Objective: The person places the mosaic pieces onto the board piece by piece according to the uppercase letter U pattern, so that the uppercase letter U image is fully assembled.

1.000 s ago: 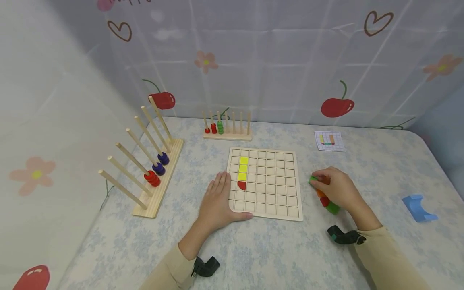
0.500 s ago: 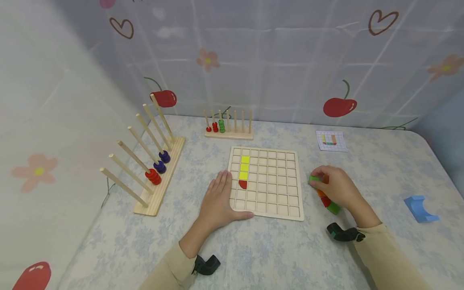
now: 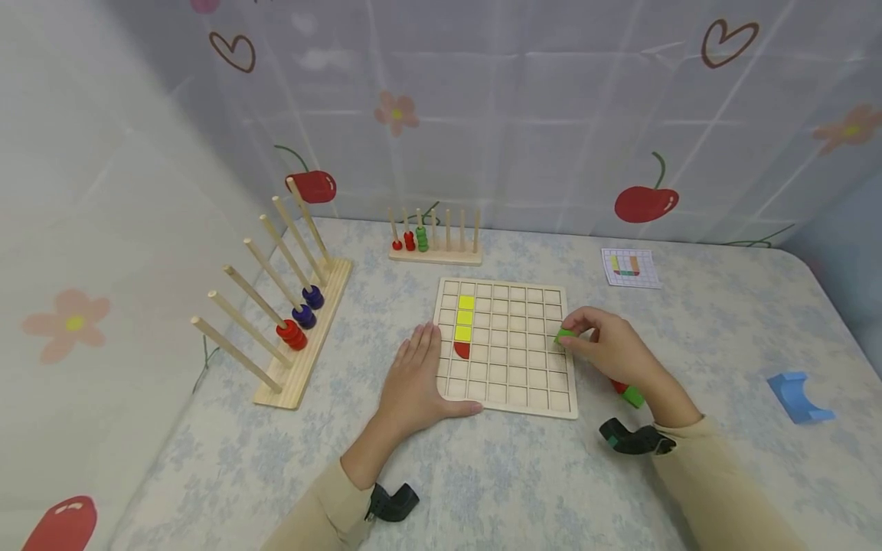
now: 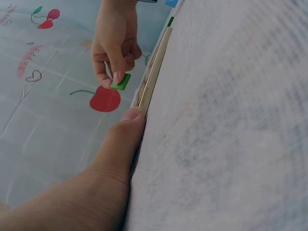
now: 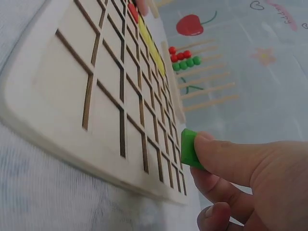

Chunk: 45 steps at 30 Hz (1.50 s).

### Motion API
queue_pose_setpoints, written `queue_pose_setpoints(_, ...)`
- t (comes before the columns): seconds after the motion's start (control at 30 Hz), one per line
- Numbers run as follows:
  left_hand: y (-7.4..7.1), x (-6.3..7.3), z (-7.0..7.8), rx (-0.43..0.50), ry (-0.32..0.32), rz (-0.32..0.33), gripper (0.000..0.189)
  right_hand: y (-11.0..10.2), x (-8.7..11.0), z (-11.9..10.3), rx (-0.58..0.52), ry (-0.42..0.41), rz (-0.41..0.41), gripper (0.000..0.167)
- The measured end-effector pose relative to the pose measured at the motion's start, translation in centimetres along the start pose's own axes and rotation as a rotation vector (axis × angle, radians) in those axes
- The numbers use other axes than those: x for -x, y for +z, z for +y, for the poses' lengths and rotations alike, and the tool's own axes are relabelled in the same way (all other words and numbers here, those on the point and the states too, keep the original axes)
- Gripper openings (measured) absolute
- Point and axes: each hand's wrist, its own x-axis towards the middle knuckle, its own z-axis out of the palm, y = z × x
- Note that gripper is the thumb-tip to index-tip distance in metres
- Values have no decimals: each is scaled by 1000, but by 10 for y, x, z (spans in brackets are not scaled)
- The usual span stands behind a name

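Note:
A wooden grid board (image 3: 506, 409) lies on the table, with a column of yellow tiles (image 3: 465, 317) and a red quarter-round tile (image 3: 462, 350) below them in its left part. My left hand (image 3: 409, 383) rests flat at the board's lower left corner, fingers along the left side and thumb along the front edge. In the right wrist view, my right hand (image 5: 240, 173) pinches a green square tile (image 5: 189, 148) between thumb and fingers. The head view has this right hand over the board's right edge. Beneath its wrist, another green tile (image 3: 632, 396) and a red one (image 3: 619, 386) lie partly hidden.
A large peg stand (image 3: 303, 356) with red and blue beads stands at the left. Behind the board is a smaller peg rack (image 3: 436, 258) with red and green beads. A pattern card (image 3: 630, 268) lies at the back right, a blue curved block (image 3: 799, 398) far right.
My right hand has lifted the green tile from the loose pieces and carried it left to the board's right edge. My left hand has stayed in place.

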Motion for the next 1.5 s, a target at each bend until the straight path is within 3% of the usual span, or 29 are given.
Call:
queue_pose_setpoints(0.5, 1, 0, -2, 5, 2, 3, 141, 52, -23, -43, -141, -62, -60, 12)
queue_pose_setpoints(0.8, 1, 0, -2, -15, 0, -1, 141, 74, -31, -61, -116, -78, -71, 10)
queue_pose_setpoints(1.5, 1, 0, -2, -9, 6, 1, 141, 87, -33, -73, -30, -67, -69, 12)
